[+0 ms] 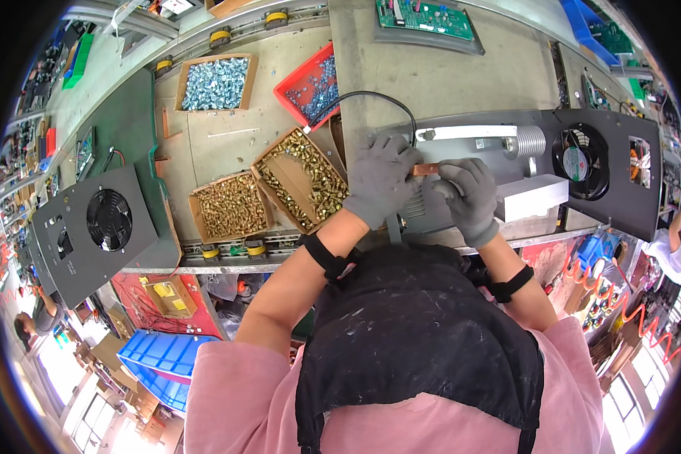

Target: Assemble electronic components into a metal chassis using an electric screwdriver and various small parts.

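Note:
Both hands wear grey gloves and meet over a dark grey metal panel (620, 197). Between them lies a short, flat copper piece (424, 169). My left hand (382, 178) grips its left end, fingers closed. At the right end, my right hand (469, 197) has its thumb and fingers pinched on the piece. On the panel, beyond my hands, are a white strip (465, 132) and a silver coil (528, 142). A silver metal block (533, 198) sits right of my right hand, and a black fan (579, 159) is fixed farther right. A black cable (371, 94) arches behind my left hand.
Left of my hands are two cardboard boxes of brass-coloured screws (231, 206) (303, 178), a box of silvery fasteners (216, 83) and a red bin (284, 87). Another fan panel (94, 227) leans at far left. A green circuit board (427, 19) lies at the back.

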